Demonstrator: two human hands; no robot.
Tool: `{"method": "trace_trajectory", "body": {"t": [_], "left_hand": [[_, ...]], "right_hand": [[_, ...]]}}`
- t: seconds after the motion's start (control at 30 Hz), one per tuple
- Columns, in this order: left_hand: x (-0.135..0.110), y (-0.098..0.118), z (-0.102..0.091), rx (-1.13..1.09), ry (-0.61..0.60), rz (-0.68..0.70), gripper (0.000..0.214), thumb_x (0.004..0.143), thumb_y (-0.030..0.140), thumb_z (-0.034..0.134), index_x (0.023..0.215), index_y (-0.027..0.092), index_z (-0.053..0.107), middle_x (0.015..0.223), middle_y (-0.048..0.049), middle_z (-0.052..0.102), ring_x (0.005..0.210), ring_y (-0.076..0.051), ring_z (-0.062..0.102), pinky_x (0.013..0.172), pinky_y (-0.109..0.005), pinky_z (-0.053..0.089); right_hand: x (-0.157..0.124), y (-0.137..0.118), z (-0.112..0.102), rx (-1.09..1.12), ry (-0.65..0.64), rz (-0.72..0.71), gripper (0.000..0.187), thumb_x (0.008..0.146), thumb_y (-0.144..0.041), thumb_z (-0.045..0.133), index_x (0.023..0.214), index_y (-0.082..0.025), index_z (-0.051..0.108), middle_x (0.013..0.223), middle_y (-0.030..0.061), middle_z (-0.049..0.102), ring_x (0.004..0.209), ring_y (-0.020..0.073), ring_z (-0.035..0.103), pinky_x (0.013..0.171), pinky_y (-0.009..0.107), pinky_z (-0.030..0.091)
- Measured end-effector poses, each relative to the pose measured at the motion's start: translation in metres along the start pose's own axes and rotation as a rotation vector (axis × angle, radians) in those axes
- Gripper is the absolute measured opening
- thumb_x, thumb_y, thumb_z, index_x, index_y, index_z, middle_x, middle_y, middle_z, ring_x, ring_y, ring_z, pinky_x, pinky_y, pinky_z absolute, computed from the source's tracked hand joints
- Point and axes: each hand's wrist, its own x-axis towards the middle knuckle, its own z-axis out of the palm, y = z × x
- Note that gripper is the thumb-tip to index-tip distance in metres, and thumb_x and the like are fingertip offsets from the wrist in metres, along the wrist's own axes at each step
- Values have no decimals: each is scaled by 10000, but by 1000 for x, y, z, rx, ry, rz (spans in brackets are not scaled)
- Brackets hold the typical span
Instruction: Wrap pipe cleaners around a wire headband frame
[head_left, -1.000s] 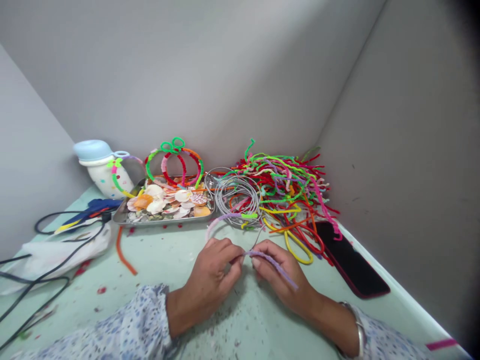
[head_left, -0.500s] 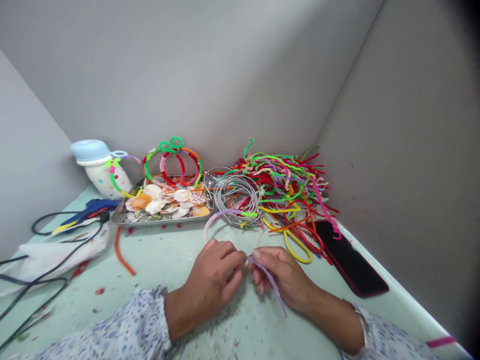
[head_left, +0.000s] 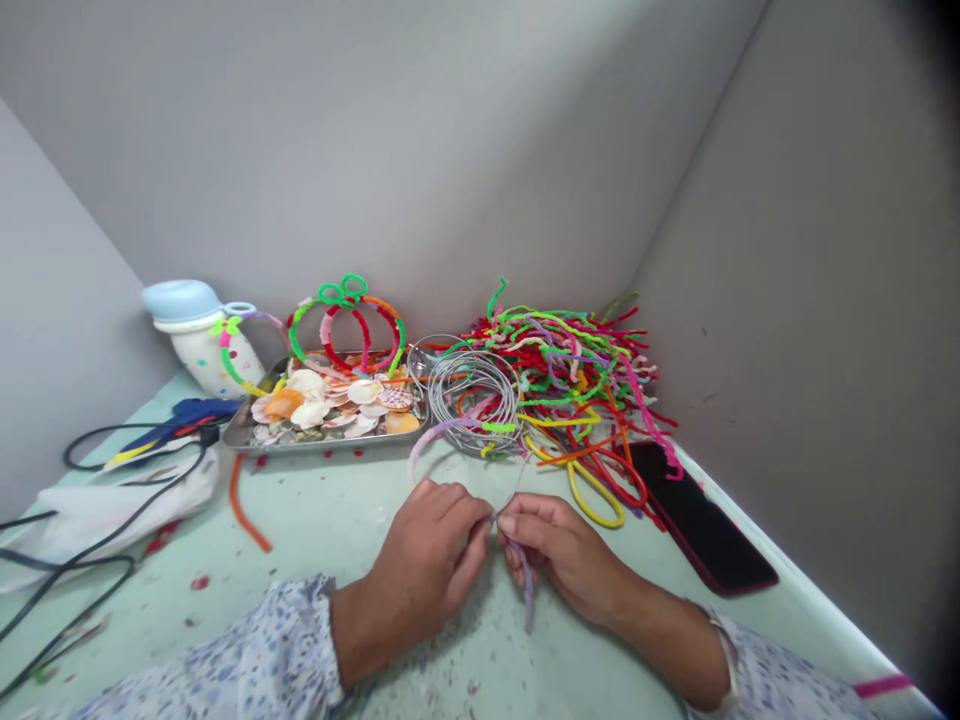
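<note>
A purple pipe cleaner (head_left: 526, 590) hangs down between my two hands, its upper end at my fingertips. My left hand (head_left: 431, 550) is closed, thumb and forefinger pinching at that upper end. Opposite it, nearly touching, my right hand (head_left: 562, 550) pinches the same pipe cleaner between thumb and forefinger. A thin wire rises from the fingertips toward the pile behind. Just beyond my left hand, a band wrapped in lilac, pink and green pipe cleaner (head_left: 429, 437) curves up; whether it joins the piece in my fingers is hidden.
Behind the hands lie a coil of grey wire (head_left: 469, 385), a heap of coloured pipe cleaners (head_left: 562, 350) and a metal tray (head_left: 330, 447) of seashells holding wrapped rings. A phone (head_left: 705, 520) is at right; a bottle (head_left: 206, 350), plastic bag (head_left: 180, 485) and black cable (head_left: 90, 553) at left.
The loose end of the purple pipe cleaner has swung left and now hangs more steeply. My right fingers have shifted slightly; my left hand has barely moved.
</note>
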Motion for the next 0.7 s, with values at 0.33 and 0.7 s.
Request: {"method": "trace_trajectory", "body": {"t": [0.33,0.7], "left_hand": [[1,7,-4,-96,21,-79,157,933,173,447,947,173,604,780,-41,601,711,-184,503,680,-328,361],[0,10,-5,-228,41,-143,130,919,179,482,925,185,611,762,-20,594,714,-174,504,684,-321,364]], "right_hand": [[-1,-2,3,-72,22,-65,228,778,-361,639,677,-167,574,545,-43,552,471,87,493,497,223,416],[-4,-7,7,-230,42,-118,198,780,-337,587,670,-173,564,530,-40,541,486,101,491,514,237,408]]}}
